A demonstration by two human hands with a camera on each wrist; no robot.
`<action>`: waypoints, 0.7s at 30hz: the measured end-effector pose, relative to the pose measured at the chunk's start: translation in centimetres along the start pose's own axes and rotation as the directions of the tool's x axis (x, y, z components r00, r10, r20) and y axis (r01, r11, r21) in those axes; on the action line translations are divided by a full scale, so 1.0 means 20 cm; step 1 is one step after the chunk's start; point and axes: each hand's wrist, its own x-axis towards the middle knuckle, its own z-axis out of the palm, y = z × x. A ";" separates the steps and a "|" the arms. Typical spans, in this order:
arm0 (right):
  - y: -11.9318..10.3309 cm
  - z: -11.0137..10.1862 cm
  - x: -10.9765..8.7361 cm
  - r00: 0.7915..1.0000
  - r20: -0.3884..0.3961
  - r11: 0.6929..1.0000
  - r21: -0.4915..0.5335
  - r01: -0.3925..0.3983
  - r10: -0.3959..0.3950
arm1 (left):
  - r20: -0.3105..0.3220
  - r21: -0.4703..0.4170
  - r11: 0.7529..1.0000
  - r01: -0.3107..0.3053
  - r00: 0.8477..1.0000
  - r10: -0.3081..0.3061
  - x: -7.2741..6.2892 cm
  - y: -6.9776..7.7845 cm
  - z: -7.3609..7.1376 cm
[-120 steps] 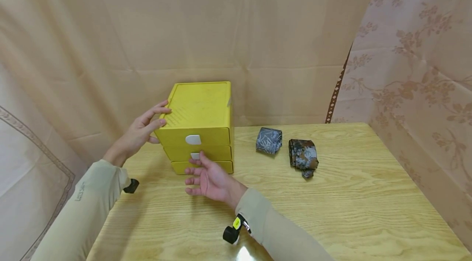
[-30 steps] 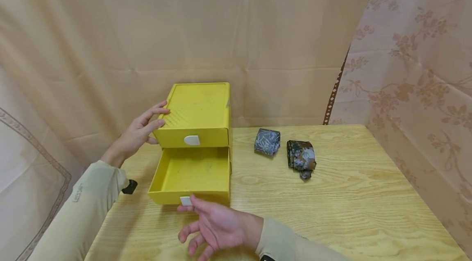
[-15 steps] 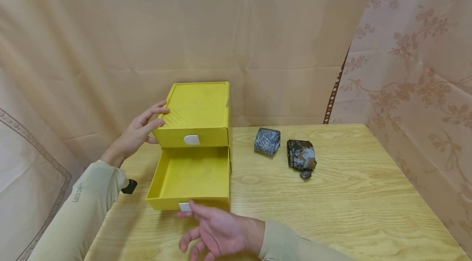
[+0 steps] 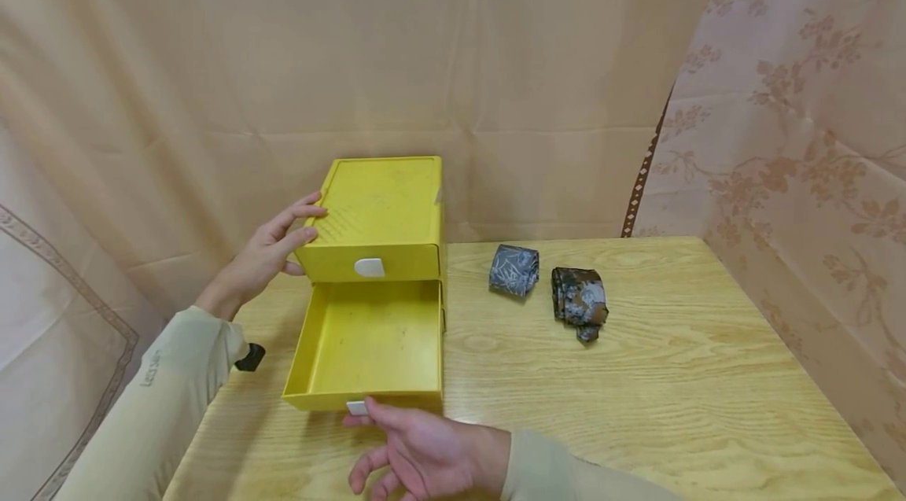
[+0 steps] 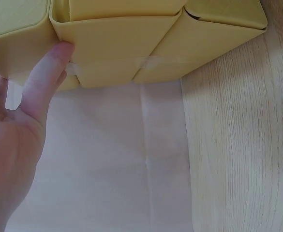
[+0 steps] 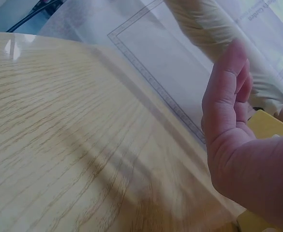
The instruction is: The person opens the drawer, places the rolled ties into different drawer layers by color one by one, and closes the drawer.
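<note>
A yellow drawer cabinet [image 4: 385, 198] stands on the table, its middle drawer [image 4: 375, 340] pulled far out toward me and bare inside. My right hand [image 4: 432, 450] pinches that drawer's white handle [image 4: 357, 407] between thumb and forefinger, with the other fingers loosely bent below. At the cabinet's left side, my left hand [image 4: 272, 245] rests with extended fingers on the top edge and near the front corner. In the left wrist view, its thumb [image 5: 44, 77] touches the yellow side. The top drawer [image 4: 403, 263] is closed; the bottom one is hidden from above.
Right of the cabinet lie a rolled grey patterned necktie [image 4: 513, 270] and a rolled dark floral necktie [image 4: 580, 303]. Beige curtains [image 4: 566, 92] hang behind the wooden table [image 4: 672, 391], and a flowered curtain [image 4: 814, 171] hangs at the right.
The middle drawer was closed four seconds ago; my right hand has drawn it out toward me by its handle, a little further over the last second. My left hand has stayed put.
</note>
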 end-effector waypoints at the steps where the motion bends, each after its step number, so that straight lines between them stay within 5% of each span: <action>1: 0.00 0.00 0.00 1.000 0.002 1.000 -0.001 0.002 -0.002 | -0.001 0.004 1.000 0.000 1.000 0.000 0.00 0.00 0.00; 21: 0.01 -0.01 0.00 1.000 -0.002 1.000 0.000 0.008 -0.008 | -0.005 0.017 1.000 0.012 1.000 -0.012 -0.01 0.01 0.00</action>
